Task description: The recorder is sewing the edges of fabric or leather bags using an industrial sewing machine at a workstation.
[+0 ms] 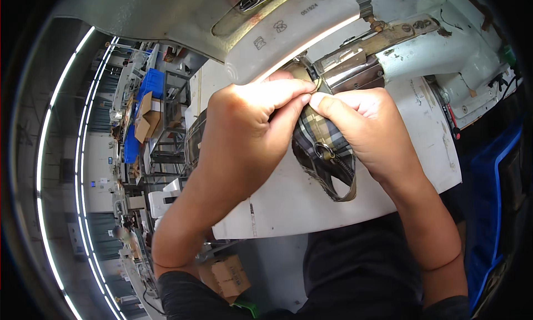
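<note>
Both hands pinch the edge of a plaid fabric piece [323, 132] in brown, grey and black, held at the sewing area of an industrial sewing machine [294, 26]. My left hand [244, 126] has thumb and forefinger closed on the upper edge. Close beside it, my right hand [372, 126] grips the same edge from the right, thumb on top. Below the fingers the piece hangs down with a metal ring [323, 151], a dark zipper [345, 165] and a fabric loop [347, 195]. The machine's narrow metal arm [355, 71] lies just beyond the fingertips. The needle is hard to make out.
A white worktable [277, 212] spreads beneath the hands. More plaid fabric [195, 134] shows left of my left forearm. Cardboard boxes [226, 275] stand on the floor at lower left. Blue bins [150, 84] and racks fill the far left. Blue material [488, 192] hangs at right.
</note>
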Demonstrator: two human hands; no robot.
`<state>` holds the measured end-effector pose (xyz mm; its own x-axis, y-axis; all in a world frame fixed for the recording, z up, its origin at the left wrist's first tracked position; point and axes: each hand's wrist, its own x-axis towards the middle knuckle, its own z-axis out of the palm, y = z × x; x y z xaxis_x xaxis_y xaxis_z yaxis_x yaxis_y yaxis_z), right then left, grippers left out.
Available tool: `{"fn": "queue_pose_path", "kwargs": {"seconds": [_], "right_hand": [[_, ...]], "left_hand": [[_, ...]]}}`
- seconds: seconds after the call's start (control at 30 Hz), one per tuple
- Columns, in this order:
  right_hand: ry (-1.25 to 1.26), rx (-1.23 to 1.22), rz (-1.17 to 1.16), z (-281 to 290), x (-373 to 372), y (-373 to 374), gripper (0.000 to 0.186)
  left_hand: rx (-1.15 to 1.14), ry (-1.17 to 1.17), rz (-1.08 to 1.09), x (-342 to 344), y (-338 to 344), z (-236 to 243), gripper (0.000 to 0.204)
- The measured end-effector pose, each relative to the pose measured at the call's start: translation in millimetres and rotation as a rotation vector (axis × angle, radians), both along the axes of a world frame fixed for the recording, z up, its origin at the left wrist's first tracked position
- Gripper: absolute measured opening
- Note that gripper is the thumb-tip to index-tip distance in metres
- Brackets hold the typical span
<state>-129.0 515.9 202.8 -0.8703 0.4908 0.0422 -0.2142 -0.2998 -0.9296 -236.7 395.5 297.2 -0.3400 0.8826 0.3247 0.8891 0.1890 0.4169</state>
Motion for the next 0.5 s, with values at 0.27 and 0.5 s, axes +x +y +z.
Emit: {"fn": "queue_pose_path", "kwargs": {"seconds": [0.27, 0.5], "right_hand": [[0.018, 0.073, -0.01, -1, 8, -1, 0.036], [0.048, 0.048, -0.055, -4, 15, -8, 0.035]], "left_hand": [[0.109, 0.161, 0.24, 38, 10, -15, 0.014], [0.121, 0.218, 0.487, 65, 24, -23, 0.014]]}}
